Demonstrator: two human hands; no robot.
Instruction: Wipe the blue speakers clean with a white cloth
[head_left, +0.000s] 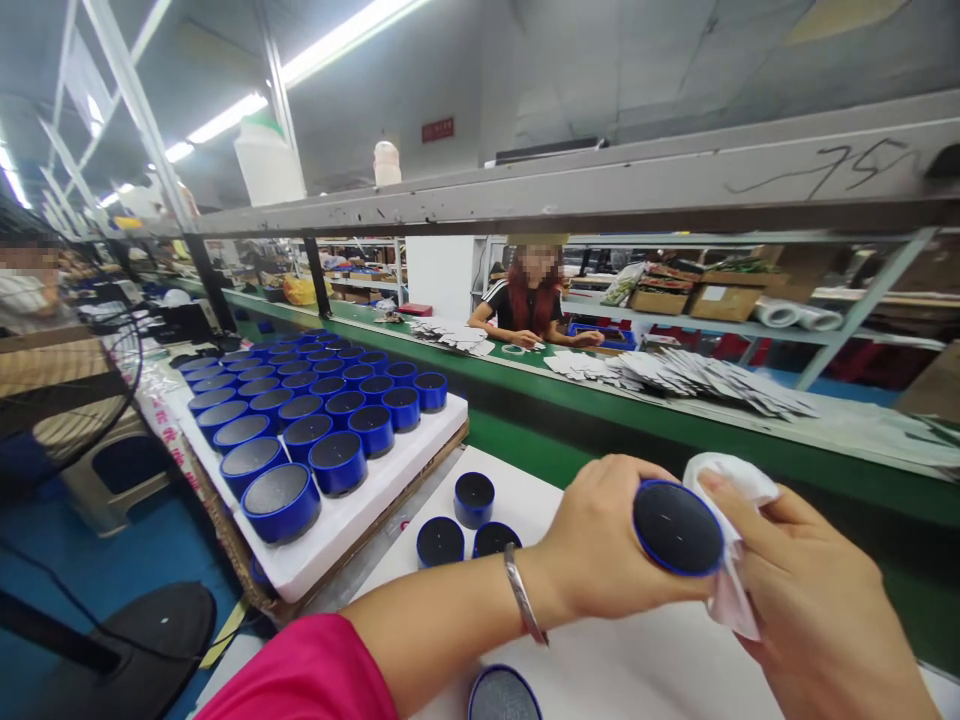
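My left hand is wrapped around a small blue round speaker, its dark mesh top turned toward me. My right hand presses a white cloth against the speaker's right edge. A silver bangle sits on my left wrist. Three more blue speakers stand on the white table just left of my hands, and another speaker's top shows at the bottom edge.
A white foam tray at left holds several rows of blue speakers. Beyond runs a green conveyor belt with piles of flat white cards. A person sits across it. A black fan stands at far left.
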